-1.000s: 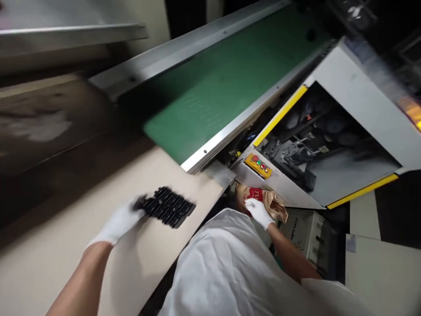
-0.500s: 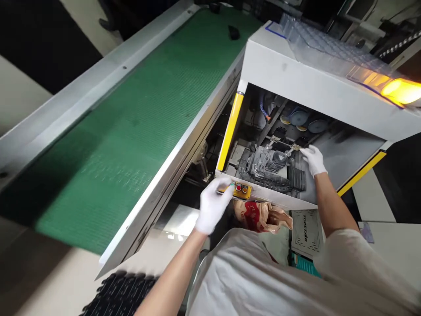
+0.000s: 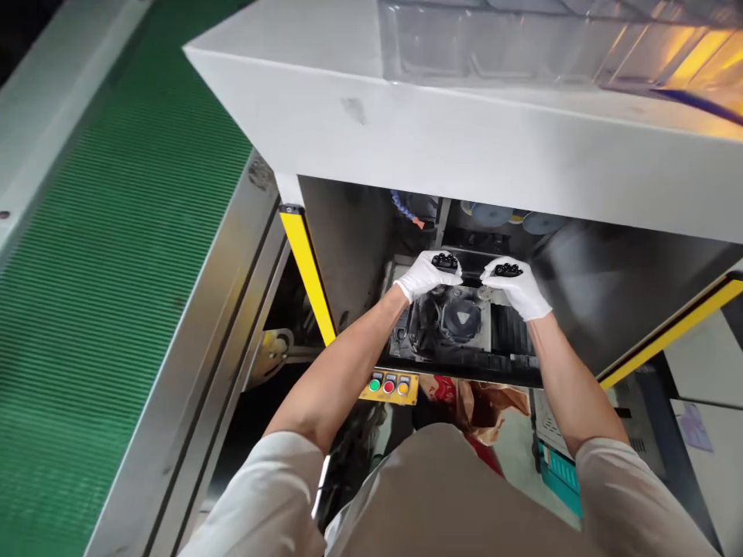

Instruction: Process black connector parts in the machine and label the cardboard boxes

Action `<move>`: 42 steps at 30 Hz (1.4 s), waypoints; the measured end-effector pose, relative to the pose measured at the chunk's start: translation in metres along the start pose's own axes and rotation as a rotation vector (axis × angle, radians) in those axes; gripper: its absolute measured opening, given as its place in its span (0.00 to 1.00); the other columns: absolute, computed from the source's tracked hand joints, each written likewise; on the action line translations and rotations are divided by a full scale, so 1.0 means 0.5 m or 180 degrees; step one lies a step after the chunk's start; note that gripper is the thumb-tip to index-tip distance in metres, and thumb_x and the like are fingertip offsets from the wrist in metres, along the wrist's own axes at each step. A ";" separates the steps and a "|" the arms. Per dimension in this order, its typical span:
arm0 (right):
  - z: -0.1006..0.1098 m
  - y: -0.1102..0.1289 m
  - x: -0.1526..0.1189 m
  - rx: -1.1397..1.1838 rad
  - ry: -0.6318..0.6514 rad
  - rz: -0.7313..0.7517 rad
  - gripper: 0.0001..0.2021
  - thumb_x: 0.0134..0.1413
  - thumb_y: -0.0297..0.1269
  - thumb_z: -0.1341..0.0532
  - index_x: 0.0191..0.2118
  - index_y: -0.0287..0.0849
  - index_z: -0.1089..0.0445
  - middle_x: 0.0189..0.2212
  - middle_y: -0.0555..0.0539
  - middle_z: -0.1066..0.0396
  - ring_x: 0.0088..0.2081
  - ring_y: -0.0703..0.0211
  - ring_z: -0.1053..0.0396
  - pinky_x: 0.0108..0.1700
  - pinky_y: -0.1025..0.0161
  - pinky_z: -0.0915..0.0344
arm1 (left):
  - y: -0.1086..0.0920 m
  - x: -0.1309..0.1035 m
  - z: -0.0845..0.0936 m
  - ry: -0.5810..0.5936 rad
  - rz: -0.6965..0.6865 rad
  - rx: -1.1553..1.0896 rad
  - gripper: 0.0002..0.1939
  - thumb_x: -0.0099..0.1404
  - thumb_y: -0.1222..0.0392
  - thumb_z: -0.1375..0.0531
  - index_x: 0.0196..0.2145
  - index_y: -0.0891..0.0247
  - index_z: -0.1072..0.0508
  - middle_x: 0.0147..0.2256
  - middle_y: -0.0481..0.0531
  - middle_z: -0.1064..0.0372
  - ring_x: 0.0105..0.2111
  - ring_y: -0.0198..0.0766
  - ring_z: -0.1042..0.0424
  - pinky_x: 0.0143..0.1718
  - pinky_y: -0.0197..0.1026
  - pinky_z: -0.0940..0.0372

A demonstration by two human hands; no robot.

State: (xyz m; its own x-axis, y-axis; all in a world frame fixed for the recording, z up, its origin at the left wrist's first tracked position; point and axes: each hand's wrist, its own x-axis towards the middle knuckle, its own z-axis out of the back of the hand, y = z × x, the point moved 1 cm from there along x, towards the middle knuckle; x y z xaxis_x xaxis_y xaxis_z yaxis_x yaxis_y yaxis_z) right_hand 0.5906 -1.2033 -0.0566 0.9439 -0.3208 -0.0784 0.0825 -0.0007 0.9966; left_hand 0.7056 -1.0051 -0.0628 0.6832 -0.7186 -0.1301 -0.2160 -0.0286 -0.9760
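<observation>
Both hands wear white gloves and are inside the opening of a white machine cabinet [image 3: 325, 120]. My left hand [image 3: 422, 278] is closed around a small black part with a knobbly top [image 3: 445, 262]. A similar black knobbly part [image 3: 508, 270] sits in the grip of my right hand [image 3: 523, 292]. The hands face each other above a dusty fixture, which has a round dark unit marked with a pale triangle [image 3: 461, 319]. My fingers cover the undersides of both parts, so I cannot tell whether these touch the fixture.
A green conveyor belt [image 3: 116, 255] runs along the left. Yellow strips [image 3: 307, 275] line the opening's sides. Below it is a yellow panel with green, red and orange buttons [image 3: 388, 387]. A clear plastic tray [image 3: 493, 46] rests on top; a brown paper bag [image 3: 487, 406] lies underneath.
The view has moved closer to the cabinet. My left hand has left the button panel and come inside beside my right hand. Both now grip black parts.
</observation>
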 end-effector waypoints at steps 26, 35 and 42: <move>-0.025 -0.004 -0.010 0.0162 -0.0482 0.0296 0.07 0.38 0.25 0.30 0.27 0.41 0.22 0.26 0.52 0.24 0.30 0.60 0.29 0.35 0.63 0.34 | -0.022 -0.006 -0.020 -0.0321 0.0060 -0.0460 0.13 0.38 0.72 0.29 0.25 0.68 0.22 0.25 0.48 0.25 0.27 0.34 0.30 0.33 0.39 0.35; -0.021 0.008 -0.010 0.0101 -0.0432 0.0324 0.07 0.38 0.25 0.30 0.28 0.41 0.22 0.27 0.51 0.23 0.31 0.60 0.28 0.37 0.62 0.33 | -0.049 -0.008 -0.013 -0.0285 0.0025 -0.0519 0.14 0.38 0.67 0.25 0.25 0.67 0.23 0.25 0.48 0.26 0.27 0.33 0.30 0.33 0.38 0.35; -0.004 0.031 0.004 0.0032 -0.0558 0.0352 0.06 0.37 0.30 0.28 0.27 0.41 0.23 0.26 0.51 0.24 0.31 0.59 0.28 0.38 0.60 0.32 | -0.141 -0.041 -0.043 -0.0423 -0.0499 -0.0615 0.21 0.42 0.58 0.21 0.32 0.68 0.21 0.32 0.50 0.24 0.34 0.36 0.27 0.43 0.42 0.32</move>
State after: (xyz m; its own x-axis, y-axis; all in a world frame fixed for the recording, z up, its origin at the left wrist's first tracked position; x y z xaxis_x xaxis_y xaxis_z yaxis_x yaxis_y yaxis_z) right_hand 0.5945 -1.2022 -0.0413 0.8768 -0.4795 0.0362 -0.0223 0.0346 0.9992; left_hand 0.6919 -1.0032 0.0123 0.8014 -0.5980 -0.0142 -0.2206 -0.2734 -0.9363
